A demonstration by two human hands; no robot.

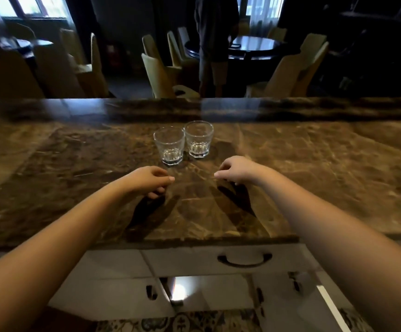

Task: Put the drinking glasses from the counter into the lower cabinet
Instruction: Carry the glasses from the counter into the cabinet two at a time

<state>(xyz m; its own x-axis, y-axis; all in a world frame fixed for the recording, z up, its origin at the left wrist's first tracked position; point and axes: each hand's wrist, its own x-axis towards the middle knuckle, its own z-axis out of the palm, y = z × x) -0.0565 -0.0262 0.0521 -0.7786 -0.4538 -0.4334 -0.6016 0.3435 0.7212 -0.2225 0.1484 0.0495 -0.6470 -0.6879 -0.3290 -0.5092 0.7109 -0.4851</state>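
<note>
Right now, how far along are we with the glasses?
Nothing is stowed yet. Both glasses, the left glass and right glass, stand upright side by side on the counter. The left hand and right hand hover empty just short of them. Grasping and moving both into the lower cabinet remains.

We see a brown marble counter veined in tan and dark streaks. On it stand two clear, colourless glasses. Below the counter, white cabinet fronts carry black handles, above a dark-and-cream patterned floor tile.
</note>
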